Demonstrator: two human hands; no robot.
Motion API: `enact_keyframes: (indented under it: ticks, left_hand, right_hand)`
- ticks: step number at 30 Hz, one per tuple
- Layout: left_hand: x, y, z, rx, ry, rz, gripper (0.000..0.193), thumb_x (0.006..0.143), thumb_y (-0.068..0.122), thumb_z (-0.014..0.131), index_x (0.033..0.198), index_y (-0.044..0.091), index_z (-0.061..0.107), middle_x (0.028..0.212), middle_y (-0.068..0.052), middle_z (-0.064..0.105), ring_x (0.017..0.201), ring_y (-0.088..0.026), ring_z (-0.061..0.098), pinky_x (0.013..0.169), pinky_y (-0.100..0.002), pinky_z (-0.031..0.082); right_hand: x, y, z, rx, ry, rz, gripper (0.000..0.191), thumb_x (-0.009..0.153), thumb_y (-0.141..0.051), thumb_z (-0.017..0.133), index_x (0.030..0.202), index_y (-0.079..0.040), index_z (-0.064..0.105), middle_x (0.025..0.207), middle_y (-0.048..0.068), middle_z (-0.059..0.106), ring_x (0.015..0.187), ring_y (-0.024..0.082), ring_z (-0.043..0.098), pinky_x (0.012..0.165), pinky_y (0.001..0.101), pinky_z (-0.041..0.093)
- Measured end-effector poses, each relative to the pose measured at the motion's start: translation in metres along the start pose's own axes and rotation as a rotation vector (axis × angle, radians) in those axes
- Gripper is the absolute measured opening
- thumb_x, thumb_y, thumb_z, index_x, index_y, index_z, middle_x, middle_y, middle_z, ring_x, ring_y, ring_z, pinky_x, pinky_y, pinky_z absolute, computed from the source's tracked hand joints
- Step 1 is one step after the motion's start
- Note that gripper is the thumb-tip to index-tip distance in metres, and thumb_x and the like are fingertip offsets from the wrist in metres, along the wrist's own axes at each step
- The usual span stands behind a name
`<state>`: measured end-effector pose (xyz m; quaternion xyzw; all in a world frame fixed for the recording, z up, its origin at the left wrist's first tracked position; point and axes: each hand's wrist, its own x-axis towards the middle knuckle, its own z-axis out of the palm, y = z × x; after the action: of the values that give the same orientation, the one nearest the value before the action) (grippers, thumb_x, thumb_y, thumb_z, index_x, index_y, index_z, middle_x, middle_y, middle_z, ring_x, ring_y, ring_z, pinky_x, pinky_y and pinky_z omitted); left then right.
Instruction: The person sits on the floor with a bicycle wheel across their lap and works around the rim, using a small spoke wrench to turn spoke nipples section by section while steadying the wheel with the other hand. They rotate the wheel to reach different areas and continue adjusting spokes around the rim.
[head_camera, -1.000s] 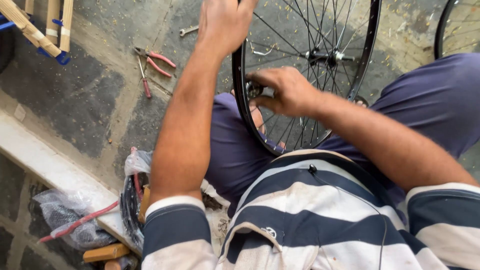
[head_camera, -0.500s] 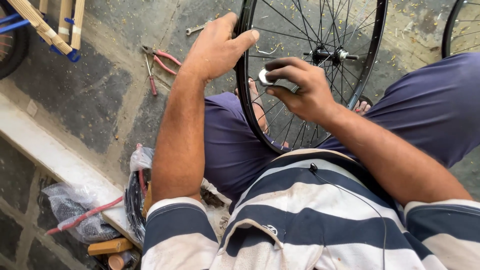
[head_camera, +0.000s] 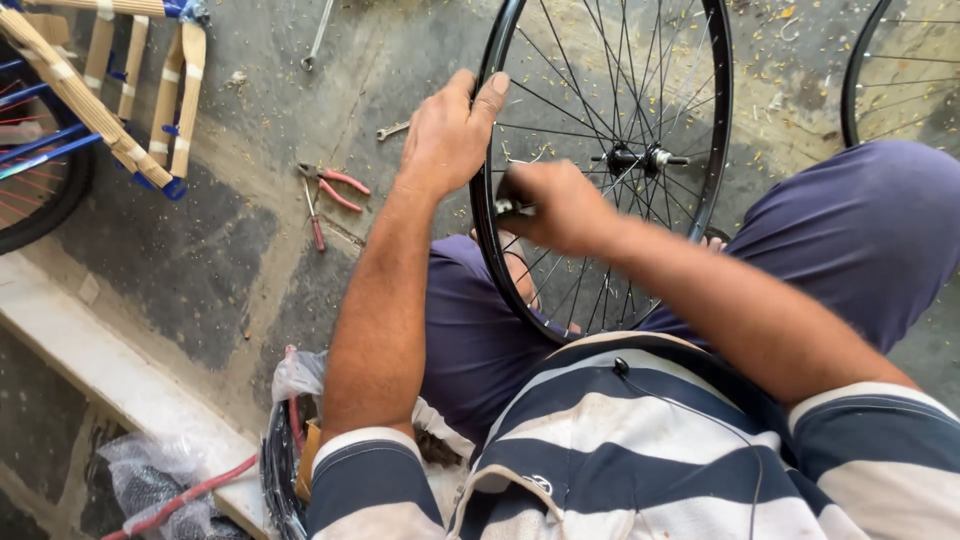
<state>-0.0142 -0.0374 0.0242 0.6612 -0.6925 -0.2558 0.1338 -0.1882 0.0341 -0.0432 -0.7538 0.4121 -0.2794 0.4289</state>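
Obs., head view: bicycle wheel (head_camera: 690, 90) stands upright betw. the person's knees, rim plane running roughly away from the body, hub (head_camera: 632, 158) w/ axle pointing left–right, approx. centre of the spoke fan. Left hand (head_camera: 447, 135) sits on the near-left arc of the rim (head_camera: 482, 215), palm on the outside, thumb hooked over the rim top, fingers curled loosely round it; a steadying hold, not a tight clamp as far as can be judged. Right hand (head_camera: 560, 205) is inside the rim circle, just right of the same arc, closed round a small pale-tipped tool (head_camera: 508, 208) whose end touches the rim's inner face where spokes seat; tool type cannot be told, mostly hidden by the fist + motion blur. Key relation: tool's long axis lies approx. horizontal, pointing left from the right hand straight into the rim, w/ left hand just above that contact point on the opposite (outer) side. So both hands bracket one short stretch of rim; right hand is the nearer to the spoke ends, left is nearer the outer edge. On the floor (head_camera: 250, 250), well left of the wheel: red-handled pliers (head_camera: 330, 195), small spanner (head_camera: 392, 130), longer wrench (head_camera: 318, 35) further off. Second wheel (head_camera: 860, 70) partly in view at right edge.
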Motion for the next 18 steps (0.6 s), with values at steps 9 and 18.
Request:
enact_keyframes:
  ticks: [9,18]
  left_hand:
    - [-0.001,0.015,-0.003,0.038,-0.003,-0.014,0.055,0.102,0.055,0.047,0.101,0.002,0.061,0.094,-0.032,0.069,0.096,-0.054,0.063,0.082,-0.059,0.048]
    - [-0.003,0.018,-0.002,0.107,-0.058,-0.060,0.057,0.105,0.055,0.041,0.106,0.000,0.057,0.102,-0.033,0.068,0.102,-0.054,0.062,0.088,-0.060,0.046]
  right_hand:
    - [-0.019,-0.016,-0.022,0.009,0.031,-0.207,0.032,0.076,-0.023,0.085,0.100,-0.005,0.071,0.099,0.011,0.074,0.089,0.034,0.071,0.073,0.0421,0.055]
    - [0.011,-0.022,-0.036,-0.012,-0.353,-0.046,0.044,0.075,-0.029,0.084,0.110,-0.005,0.070,0.093,0.012,0.076,0.085,0.032,0.074,0.073,0.0434,0.056]
